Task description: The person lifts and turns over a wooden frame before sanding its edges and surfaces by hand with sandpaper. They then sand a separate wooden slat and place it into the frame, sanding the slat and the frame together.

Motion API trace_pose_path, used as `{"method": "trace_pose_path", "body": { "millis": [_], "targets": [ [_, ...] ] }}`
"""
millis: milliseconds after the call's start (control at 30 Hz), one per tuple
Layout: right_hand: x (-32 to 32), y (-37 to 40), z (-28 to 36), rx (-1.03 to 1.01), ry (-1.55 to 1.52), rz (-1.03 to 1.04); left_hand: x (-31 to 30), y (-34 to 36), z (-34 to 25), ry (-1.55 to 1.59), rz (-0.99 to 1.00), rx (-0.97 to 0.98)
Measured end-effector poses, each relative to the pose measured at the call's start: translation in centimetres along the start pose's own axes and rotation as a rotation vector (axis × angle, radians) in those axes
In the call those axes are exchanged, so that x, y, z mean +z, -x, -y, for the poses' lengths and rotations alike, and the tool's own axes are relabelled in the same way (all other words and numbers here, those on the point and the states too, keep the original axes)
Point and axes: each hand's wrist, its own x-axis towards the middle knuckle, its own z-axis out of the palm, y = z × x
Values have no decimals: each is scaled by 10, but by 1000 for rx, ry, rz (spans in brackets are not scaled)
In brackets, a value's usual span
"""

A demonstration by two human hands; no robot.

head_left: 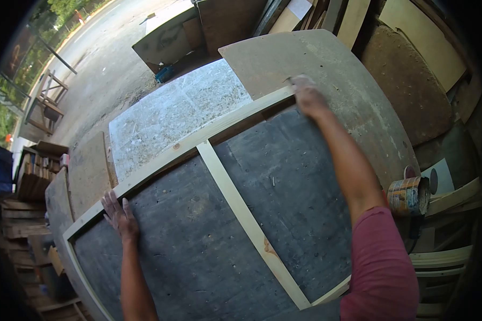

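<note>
A pale wooden frame with a centre crossbar lies on a dark board. My left hand rests flat on the dark board beside the frame's far rail, fingers spread toward the rail. My right hand reaches across and presses on the right end of that same rail, fingers curled over its edge. Neither hand lifts anything.
A white dusty slab and a brown panel lie beyond the frame. An open tin can stands at the right. Planks lean at the back; stacked timber sits left, wooden stools farther out.
</note>
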Motion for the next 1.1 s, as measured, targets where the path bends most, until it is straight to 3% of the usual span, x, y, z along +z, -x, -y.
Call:
{"method": "trace_pose_path", "body": {
  "millis": [100, 167, 233, 333, 467, 567, 600, 667, 767, 800, 900, 1000, 1100],
  "targets": [
    [9, -9, 3, 64, 228, 4, -1, 0, -1, -4, -1, -16],
    [39, 21, 63, -185, -66, -88, -1, -3, -2, -9, 0, -11],
    [52, 58, 139, -380, -165, -135, 4, -1, 3, -20, -17, 6],
    [27, 56, 121, -478, -160, -16, 3, -1, 4, -11, -9, 13],
    [17, 10, -24, -15, 106, -54, 5, -2, 2, 4, -22, -2],
    [28, 23, 20, 17, 216, -142, 0, 1, 1, 0, -20, -18],
    [40, 36, 49, -129, 40, -131, 2, -1, 3, -15, -24, -9],
    [54, 70, 119, -413, -10, -188, 4, -2, -1, -31, -33, 3],
    [35, 74, 106, -431, 74, -93, 0, -2, 2, -4, -24, 9],
    [13, 64, 83, -425, 75, -116, 3, -4, 2, 4, -28, 11],
    [-20, 48, 24, -55, 174, 78, -3, -1, -7, -11, 1, -38],
    [12, 62, 101, -276, 133, -41, -7, 3, -6, -3, 21, -41],
    [47, 86, 208, -492, -14, 14, -5, 1, -3, 28, 5, -4]
  ]
}}
